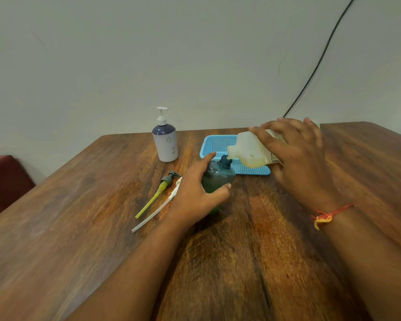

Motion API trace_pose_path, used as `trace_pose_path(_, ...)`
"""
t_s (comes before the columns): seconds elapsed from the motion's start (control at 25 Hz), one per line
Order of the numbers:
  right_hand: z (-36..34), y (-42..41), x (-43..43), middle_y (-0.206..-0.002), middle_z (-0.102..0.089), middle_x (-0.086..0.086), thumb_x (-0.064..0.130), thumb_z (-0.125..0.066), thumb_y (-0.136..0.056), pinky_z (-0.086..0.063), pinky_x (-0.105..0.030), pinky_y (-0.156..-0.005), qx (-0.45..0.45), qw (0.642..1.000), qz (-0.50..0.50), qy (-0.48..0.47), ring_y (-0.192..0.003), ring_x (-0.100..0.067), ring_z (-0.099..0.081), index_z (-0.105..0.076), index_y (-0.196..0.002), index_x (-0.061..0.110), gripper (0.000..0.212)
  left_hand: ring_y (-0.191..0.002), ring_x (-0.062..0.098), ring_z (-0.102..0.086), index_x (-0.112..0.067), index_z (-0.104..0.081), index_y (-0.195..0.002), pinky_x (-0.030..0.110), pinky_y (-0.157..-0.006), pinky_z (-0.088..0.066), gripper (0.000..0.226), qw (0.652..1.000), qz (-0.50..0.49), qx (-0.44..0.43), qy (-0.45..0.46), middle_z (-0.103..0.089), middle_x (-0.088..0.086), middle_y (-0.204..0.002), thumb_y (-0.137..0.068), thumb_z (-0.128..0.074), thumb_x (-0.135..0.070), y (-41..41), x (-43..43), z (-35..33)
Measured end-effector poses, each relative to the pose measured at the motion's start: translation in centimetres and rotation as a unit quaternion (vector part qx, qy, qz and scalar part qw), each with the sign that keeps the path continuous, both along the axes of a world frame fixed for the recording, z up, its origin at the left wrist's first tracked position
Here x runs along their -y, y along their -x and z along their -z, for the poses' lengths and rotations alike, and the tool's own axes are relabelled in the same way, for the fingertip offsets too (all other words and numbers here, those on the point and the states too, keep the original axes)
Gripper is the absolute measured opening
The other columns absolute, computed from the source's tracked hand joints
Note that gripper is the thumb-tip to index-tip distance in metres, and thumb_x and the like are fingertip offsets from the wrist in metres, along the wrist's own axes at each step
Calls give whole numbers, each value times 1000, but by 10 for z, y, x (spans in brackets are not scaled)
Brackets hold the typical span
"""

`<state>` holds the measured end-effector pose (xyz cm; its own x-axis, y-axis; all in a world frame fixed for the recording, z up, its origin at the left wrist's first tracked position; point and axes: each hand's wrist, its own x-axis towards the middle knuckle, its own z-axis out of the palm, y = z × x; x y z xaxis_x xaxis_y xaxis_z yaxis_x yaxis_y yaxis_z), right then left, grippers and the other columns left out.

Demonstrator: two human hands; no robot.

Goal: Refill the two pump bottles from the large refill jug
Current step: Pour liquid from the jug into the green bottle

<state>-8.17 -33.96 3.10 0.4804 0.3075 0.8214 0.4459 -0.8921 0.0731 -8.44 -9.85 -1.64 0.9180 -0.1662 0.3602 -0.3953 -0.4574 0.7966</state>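
Observation:
A dark green pump bottle stands open on the wooden table, its pump removed. My left hand grips its body from the left. My right hand holds the translucent refill jug, tilted sideways with its spout touching the green bottle's neck; yellowish liquid lies in the jug's lower side. A white and purple pump bottle with its pump on stands at the back left.
Two removed pump heads lie left of my left hand: a grey one with a yellow-green tube and a white one. A light blue mesh basket sits behind the green bottle. A black cable runs down the wall.

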Motion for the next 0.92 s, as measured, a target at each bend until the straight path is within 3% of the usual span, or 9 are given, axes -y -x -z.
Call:
trace_pose_path(0.4,3,-1,-1,-138,-56,-4,3,-82,-74,-16,-51,-118,-14,1000,-4,-8,-134,-32,-44,-47,-150,29,88,-126,8,-50,-46,-34,-152,27,-101,-52,85,1000,1,7,2,-43,-21,-138,-77,-73,-49,-2,-1,2)
trace_pose_path(0.56,5,1,-2,-138,-56,-4,11,-84,-75,-22,-51,-112,-53,998,2,-34,-130,-32,-44,-47,-151,31,86,-122,3,-52,-44,-35,-153,13,-93,-46,85,1000,0,10,6,-45,-21,-137,-77,-72,-49,-2,-1,2)
trace_pose_path(0.68,7,1,-4,-135,-57,-5,19,-85,-75,-28,-52,-105,-99,993,-13,-60,-127,-33,-46,-49,-150,29,84,-116,-11,-50,-46,-36,-152,1,-82,-45,84,1000,-1,10,12,-46,-24,-136,-76,-72,-51,-1,0,0)
trace_pose_path(0.72,7,1,-4,-134,-58,-5,23,-86,-74,-30,-52,-104,-111,991,-22,-71,-125,-34,-48,-51,-148,27,82,-117,-10,-51,-45,-37,-151,4,-86,-47,84,1000,-1,13,19,-48,-22,-139,-75,-72,-52,-1,0,1)
trace_pose_path(0.8,6,-2,-3,-132,-60,-4,32,-90,-73,-39,-50,-102,-144,983,-49,-106,-122,-31,-52,-53,-146,24,82,-124,2,-54,-44,-41,-149,23,-100,-53,84,999,-5,14,48,-52,-15,-146,-73,-72,-55,-3,-1,2)
trace_pose_path(0.84,6,-3,-2,-130,-61,-2,37,-90,-72,-44,-45,-99,-164,976,-66,-127,-119,-26,-54,-53,-145,24,83,-126,7,-55,-45,-43,-147,33,-102,-55,81,998,-8,10,64,-53,-12,-147,-72,-73,-55,-5,-2,2)
trace_pose_path(0.92,12,-6,-2,-124,-61,4,46,-91,-70,-51,-33,-85,-194,960,-94,-180,-112,-17,-56,-53,-140,26,82,-126,11,-56,-51,-46,-140,41,-102,-56,75,996,-16,3,85,-56,-12,-145,-71,-74,-56,-7,-4,2)
